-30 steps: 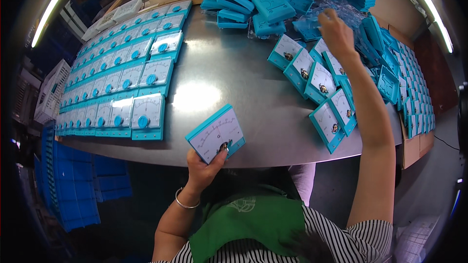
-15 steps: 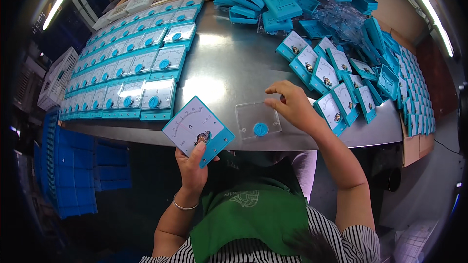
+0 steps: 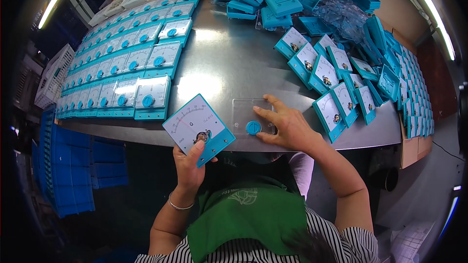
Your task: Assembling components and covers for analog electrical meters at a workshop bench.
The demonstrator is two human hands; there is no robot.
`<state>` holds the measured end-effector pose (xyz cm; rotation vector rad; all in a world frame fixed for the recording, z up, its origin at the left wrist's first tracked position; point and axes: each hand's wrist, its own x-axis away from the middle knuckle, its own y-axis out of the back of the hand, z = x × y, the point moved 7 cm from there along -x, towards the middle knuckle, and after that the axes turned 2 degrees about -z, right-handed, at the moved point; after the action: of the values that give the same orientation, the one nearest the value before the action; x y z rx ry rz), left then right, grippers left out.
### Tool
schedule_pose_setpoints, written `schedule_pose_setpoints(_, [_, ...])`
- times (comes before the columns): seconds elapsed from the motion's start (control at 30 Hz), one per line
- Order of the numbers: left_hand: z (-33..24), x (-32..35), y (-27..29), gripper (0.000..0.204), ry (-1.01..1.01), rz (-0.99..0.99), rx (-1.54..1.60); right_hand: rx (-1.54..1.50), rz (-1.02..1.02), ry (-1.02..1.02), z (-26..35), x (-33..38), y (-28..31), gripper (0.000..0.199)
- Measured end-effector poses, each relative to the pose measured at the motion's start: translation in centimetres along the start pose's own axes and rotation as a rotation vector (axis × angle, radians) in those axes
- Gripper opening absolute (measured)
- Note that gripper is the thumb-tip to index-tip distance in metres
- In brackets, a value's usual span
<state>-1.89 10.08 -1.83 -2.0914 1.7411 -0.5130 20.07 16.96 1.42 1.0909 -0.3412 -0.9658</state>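
My left hand [image 3: 190, 165] grips an uncovered panel meter [image 3: 195, 122] by its lower corner, thumb next to the brass-coloured movement. The meter has a white scale plate and a teal base, and it is tilted so a corner points away from me. To its right, a clear plastic cover [image 3: 243, 112] with a round teal knob [image 3: 253, 127] lies flat near the table's front edge. Over the cover's right side is my right hand [image 3: 287, 125], fingers spread and curved, thumb close to the knob. Whether the fingertips touch the cover's edge I cannot tell.
Rows of covered meters [image 3: 151, 92] fill the metal table's [image 3: 219, 58] left side. On the right stand several uncovered meters [image 3: 325, 75], with a heap of teal cases [image 3: 282, 2] and clear covers [image 3: 341, 17] behind them. More meters [image 3: 414, 92] line the far right. Blue crates [image 3: 70, 165] stand lower left.
My right hand has come down and left over the clear cover, its fingers opening out. My left hand still holds the meter in nearly the same place. The whole view has shifted slightly.
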Motion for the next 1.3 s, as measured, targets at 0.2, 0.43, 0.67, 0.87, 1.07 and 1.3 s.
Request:
schedule_pose_setpoints(0.2, [0.8, 0.3, 1.2, 0.033, 0.163, 0.028, -0.034, -0.036, -0.057, -0.027, -0.6, 0.2, 0.3, 0.054])
schedule_pose_setpoints(0.43, [3.6, 2.6, -0.8, 0.051, 0.550, 0.169, 0.256, -0.428, -0.062, -0.157, 1.4, 0.5, 3.5, 0.053])
schedule_pose_setpoints(0.67, [5.5, 3.7, -5.3, 0.058, 0.758, 0.323, 0.469, -0.404, 0.064, -0.091, 3.2, 1.1, 2.3, 0.050])
schedule_pose_setpoints(0.87, [5.5, 4.4, -5.7, 0.060, 0.786, 0.292, 0.457, -0.423, 0.095, -0.105, 3.4, 1.7, 2.4, 0.048])
schedule_pose_setpoints(1.07, [5.7, 4.8, -6.0, 0.064, 0.793, 0.267, 0.440, -0.416, 0.103, -0.078, 3.0, 2.2, 2.1, 0.047])
schedule_pose_setpoints(1.3, [6.8, 5.4, -5.8, 0.070, 0.763, 0.266, 0.430, -0.537, 0.164, -0.092, 3.1, 3.0, 1.7, 0.047])
